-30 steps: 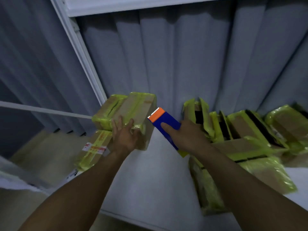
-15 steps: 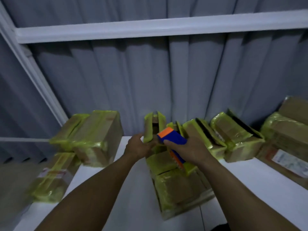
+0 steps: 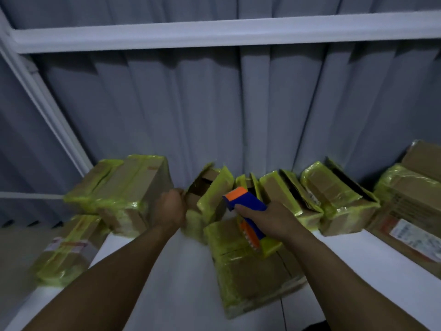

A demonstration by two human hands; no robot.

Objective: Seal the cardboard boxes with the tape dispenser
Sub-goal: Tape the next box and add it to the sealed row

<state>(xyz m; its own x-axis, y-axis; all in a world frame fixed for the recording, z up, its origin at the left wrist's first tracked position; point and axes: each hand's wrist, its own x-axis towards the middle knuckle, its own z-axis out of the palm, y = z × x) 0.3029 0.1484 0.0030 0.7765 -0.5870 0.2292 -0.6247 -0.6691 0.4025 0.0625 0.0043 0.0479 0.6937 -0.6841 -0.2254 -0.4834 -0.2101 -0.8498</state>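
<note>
Cardboard box with open flaps (image 3: 216, 192), edged in yellow-green tape, stood just left of and behind blue-and-orange tape dispenser (image 3: 245, 206) | left hand (image 3: 170, 209) had moved off sealed yellow-taped box (image 3: 133, 187) far left of dispenser and curled, blurred, on the open flap | right hand (image 3: 274, 218) wrapped round dispenser | likely next box chosen for sealing
</note>
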